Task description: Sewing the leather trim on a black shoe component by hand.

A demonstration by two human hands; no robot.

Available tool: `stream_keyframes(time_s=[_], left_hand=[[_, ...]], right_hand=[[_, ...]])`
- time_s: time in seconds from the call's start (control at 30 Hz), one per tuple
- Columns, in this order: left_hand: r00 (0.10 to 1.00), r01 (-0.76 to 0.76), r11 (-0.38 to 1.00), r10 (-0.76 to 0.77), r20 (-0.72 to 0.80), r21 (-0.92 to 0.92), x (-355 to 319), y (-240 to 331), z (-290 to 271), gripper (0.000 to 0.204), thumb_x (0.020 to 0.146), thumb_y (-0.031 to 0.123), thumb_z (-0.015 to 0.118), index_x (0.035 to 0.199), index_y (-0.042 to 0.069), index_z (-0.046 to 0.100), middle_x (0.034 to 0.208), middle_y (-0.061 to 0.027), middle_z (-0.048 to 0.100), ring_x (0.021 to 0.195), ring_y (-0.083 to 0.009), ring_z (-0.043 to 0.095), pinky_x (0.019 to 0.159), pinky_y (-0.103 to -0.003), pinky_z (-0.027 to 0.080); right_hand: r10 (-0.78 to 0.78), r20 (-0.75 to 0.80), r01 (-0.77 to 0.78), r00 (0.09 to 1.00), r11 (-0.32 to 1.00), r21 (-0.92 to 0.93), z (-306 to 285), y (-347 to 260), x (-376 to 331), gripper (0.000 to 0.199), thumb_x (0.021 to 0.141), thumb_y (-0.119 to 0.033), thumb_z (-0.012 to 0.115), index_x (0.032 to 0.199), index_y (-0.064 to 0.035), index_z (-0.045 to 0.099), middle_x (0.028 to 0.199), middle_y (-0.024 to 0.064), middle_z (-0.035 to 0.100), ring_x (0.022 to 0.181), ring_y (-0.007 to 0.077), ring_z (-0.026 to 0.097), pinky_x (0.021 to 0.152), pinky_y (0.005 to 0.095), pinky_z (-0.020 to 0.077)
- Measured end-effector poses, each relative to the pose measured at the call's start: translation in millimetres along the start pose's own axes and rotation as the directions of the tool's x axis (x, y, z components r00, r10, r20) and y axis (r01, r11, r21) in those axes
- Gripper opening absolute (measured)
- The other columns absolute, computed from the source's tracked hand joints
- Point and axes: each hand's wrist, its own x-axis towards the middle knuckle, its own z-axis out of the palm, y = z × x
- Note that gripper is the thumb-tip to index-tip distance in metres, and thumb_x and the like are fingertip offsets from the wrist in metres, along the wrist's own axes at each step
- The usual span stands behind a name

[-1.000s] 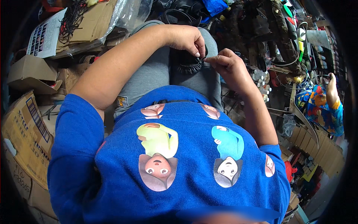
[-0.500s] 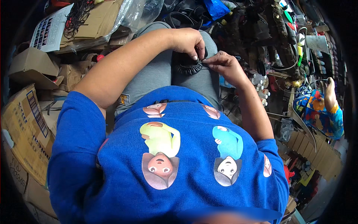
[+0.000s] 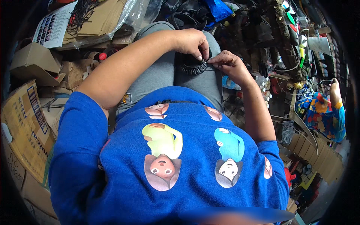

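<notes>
On my lap, over the grey trousers (image 3: 150, 77), lies a small black piece with a pleated, gathered edge (image 3: 194, 70); its far part is dark and mostly hidden by my hands. My left hand (image 3: 192, 43) bends over it from the far side, thumb and fingers pinched at its right end. My right hand (image 3: 229, 64) comes in from the right, with thumb and forefinger pressed together at that same spot. Something thin and pale shows between the two sets of fingertips, too small to name.
At left stand an open cardboard box (image 3: 35, 62) and a larger yellow-brown carton (image 3: 28, 127). Flat cardboard (image 3: 103, 18) with black cords lies at far left. Small bottles (image 3: 264, 88) stand right of my knee. Another person's colourful sleeve (image 3: 339, 118) shows at the right edge.
Both hands and the black piece sit slightly farther right in the picture, with the fingertips still together at its right end. The view has shifted a little.
</notes>
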Motion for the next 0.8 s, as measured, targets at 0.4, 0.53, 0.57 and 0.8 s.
stream_keyframes(time_s=[0.4, 0.53, 0.57, 0.8], left_hand=[[0.891, -0.048, 0.891, 0.243, -0.383, 0.452, -48, 3, 40, 0.028, 0.07, 0.009, 0.071, 0.096, 0.009, 0.06, 0.105, -0.0086, 0.055, 0.089, -0.0291, 0.06, 0.078, -0.039, 0.049], [0.932, 0.039, 0.783, 0.195, -0.305, 0.62, -68, 12, 47, 0.019, 0.076, 0.017, 0.067, 0.092, 0.008, 0.061, 0.094, -0.0083, 0.059, 0.079, -0.0304, 0.061, 0.071, -0.039, 0.049], [0.953, -0.011, 0.877, 0.155, -0.26, 0.481, -77, 22, 45, 0.015, 0.077, 0.016, 0.067, 0.088, 0.007, 0.062, 0.094, -0.0082, 0.059, 0.08, -0.0303, 0.061, 0.071, -0.039, 0.049], [0.907, -0.111, 0.958, 0.205, -0.367, 0.263, -44, 6, 16, 0.026, 0.076, 0.007, 0.067, 0.1, 0.015, 0.071, 0.111, -0.0077, 0.057, 0.096, -0.0253, 0.061, 0.082, -0.034, 0.049]], right_hand=[[-0.067, -0.031, 0.052, 0.997, 0.94, -0.336, 1, -38, -8, 0.022, 0.081, 0.001, 0.062, 0.097, -0.0102, 0.071, 0.079, 0.0019, 0.053, 0.076, 0.0125, 0.056, 0.067, 0.0291, 0.0473], [-0.086, -0.001, 0.078, 0.996, 0.905, -0.417, -1, -42, -8, 0.024, 0.08, 0.001, 0.063, 0.098, -0.012, 0.071, 0.078, 0.0042, 0.054, 0.075, 0.0157, 0.058, 0.067, 0.0293, 0.048], [-0.103, 0.013, 0.098, 0.995, 0.886, -0.454, -1, -43, -9, 0.024, 0.079, 0.0, 0.063, 0.098, -0.0123, 0.071, 0.078, 0.0051, 0.055, 0.074, 0.0168, 0.059, 0.066, 0.0294, 0.0482], [-0.102, 0.073, 0.126, 0.992, 0.794, -0.594, -2, -62, 3, 0.023, 0.077, -0.002, 0.066, 0.096, -0.0128, 0.073, 0.083, 0.011, 0.062, 0.08, 0.0228, 0.064, 0.072, 0.0314, 0.0513]])
